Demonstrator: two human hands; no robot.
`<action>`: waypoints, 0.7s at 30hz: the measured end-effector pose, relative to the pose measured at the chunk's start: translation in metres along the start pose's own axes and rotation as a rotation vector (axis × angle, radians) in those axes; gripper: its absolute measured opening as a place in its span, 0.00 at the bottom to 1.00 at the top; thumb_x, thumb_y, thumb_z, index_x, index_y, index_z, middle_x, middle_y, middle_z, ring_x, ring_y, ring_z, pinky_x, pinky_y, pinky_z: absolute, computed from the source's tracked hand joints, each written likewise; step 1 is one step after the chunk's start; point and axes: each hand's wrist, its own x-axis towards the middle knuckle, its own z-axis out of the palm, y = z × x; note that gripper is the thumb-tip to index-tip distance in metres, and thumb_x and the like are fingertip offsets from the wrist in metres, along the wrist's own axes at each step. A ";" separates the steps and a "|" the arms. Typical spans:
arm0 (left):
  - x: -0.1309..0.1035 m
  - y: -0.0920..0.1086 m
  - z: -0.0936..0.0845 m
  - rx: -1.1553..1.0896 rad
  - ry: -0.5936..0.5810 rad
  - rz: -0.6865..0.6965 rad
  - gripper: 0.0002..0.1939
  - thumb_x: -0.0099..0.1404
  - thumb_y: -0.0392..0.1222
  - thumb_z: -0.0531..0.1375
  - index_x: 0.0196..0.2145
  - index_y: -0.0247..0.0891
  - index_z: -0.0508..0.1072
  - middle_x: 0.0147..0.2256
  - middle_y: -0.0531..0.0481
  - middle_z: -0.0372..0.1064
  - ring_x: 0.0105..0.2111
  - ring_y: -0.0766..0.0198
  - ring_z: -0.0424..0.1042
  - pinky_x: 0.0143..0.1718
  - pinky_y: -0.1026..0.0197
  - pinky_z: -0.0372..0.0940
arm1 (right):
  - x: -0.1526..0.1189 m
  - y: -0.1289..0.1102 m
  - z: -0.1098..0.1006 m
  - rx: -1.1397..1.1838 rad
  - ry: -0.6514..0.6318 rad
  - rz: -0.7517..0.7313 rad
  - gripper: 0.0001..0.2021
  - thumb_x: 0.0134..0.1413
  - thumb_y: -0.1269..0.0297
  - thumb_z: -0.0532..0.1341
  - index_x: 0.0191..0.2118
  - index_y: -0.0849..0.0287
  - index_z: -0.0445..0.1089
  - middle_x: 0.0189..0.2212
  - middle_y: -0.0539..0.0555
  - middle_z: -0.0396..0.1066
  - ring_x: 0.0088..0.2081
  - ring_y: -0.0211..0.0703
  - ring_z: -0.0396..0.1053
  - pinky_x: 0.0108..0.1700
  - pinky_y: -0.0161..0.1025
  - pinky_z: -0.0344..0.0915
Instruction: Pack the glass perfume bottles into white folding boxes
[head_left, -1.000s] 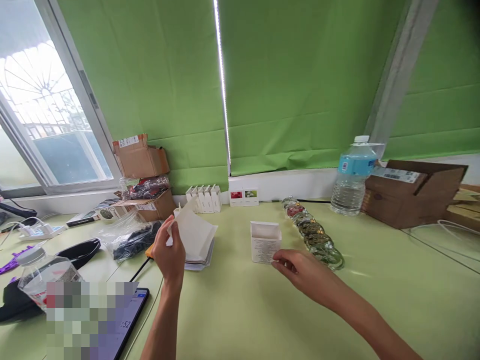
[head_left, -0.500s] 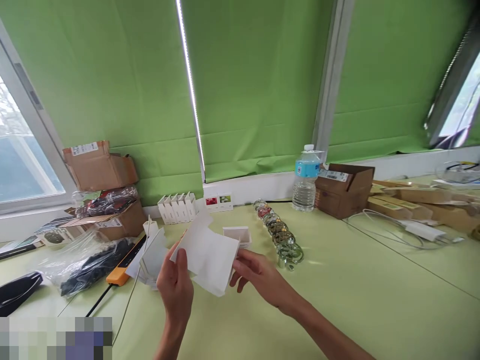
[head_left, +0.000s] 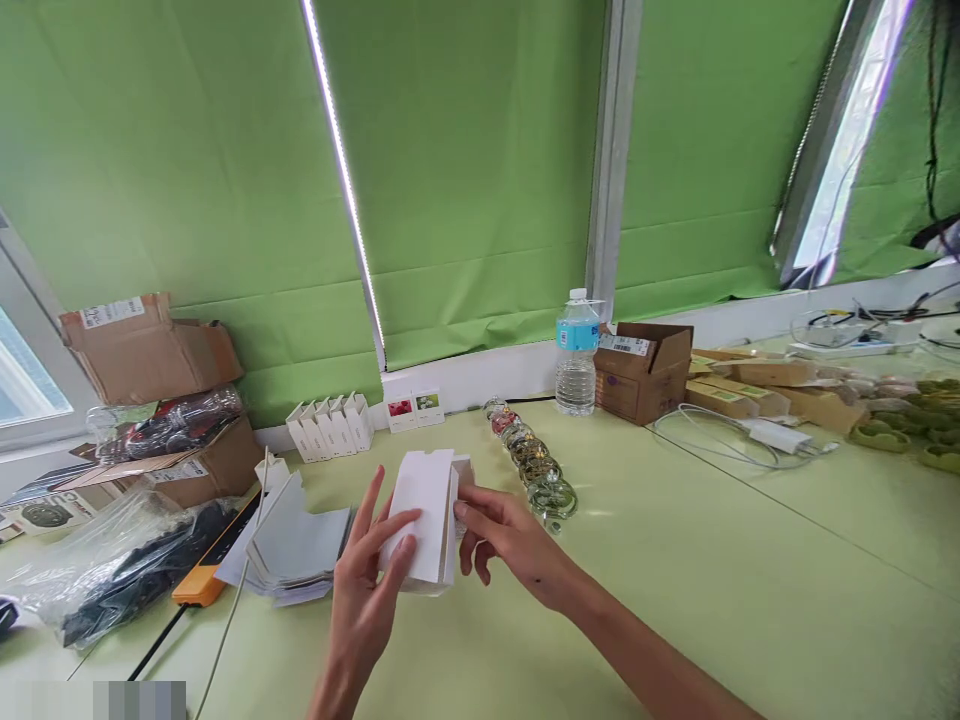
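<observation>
Now, on the left, let the stack of pale sheets [head_left: 319, 545] lie clear of your wrist. Your left hand [head_left: 367, 585] is partly open, a fingertip and thumb on the face of the white carton [head_left: 422, 515]; whether other fingers grip behind is hidden. Press lightly there, so the panel doesn't buckle. The carton sits tilted between your hands, over the surface [head_left: 480, 660], a slit open along its right edge. Your right hand [head_left: 499, 530] pinches that edge; ease it square, without creasing.
</observation>
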 end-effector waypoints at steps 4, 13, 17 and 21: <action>0.004 -0.006 0.001 -0.162 -0.062 -0.162 0.32 0.58 0.48 0.64 0.58 0.48 0.60 0.66 0.44 0.45 0.54 0.48 0.66 0.42 0.57 0.71 | -0.001 -0.001 -0.004 -0.016 0.051 0.029 0.25 0.53 0.47 0.61 0.53 0.56 0.69 0.28 0.51 0.70 0.20 0.32 0.64 0.18 0.30 0.57; 0.007 -0.018 0.001 -0.224 -0.154 -0.207 0.33 0.59 0.46 0.63 0.60 0.42 0.58 0.54 0.41 0.67 0.50 0.52 0.70 0.47 0.56 0.68 | 0.000 -0.001 -0.006 -0.105 0.010 0.004 0.26 0.51 0.47 0.63 0.50 0.58 0.71 0.31 0.53 0.72 0.23 0.35 0.67 0.21 0.33 0.66; 0.008 -0.012 -0.004 -0.192 -0.260 -0.211 0.24 0.64 0.48 0.58 0.56 0.38 0.66 0.53 0.41 0.69 0.50 0.52 0.70 0.45 0.57 0.68 | 0.000 -0.004 -0.013 -0.158 -0.053 0.006 0.25 0.46 0.48 0.66 0.44 0.62 0.73 0.29 0.54 0.72 0.26 0.38 0.69 0.28 0.38 0.72; 0.012 -0.009 -0.012 -0.174 -0.372 -0.265 0.24 0.63 0.49 0.59 0.55 0.39 0.69 0.52 0.43 0.70 0.50 0.51 0.69 0.49 0.54 0.67 | 0.002 -0.001 -0.025 -0.260 -0.052 0.033 0.21 0.47 0.50 0.66 0.40 0.63 0.74 0.31 0.54 0.73 0.27 0.40 0.72 0.31 0.39 0.73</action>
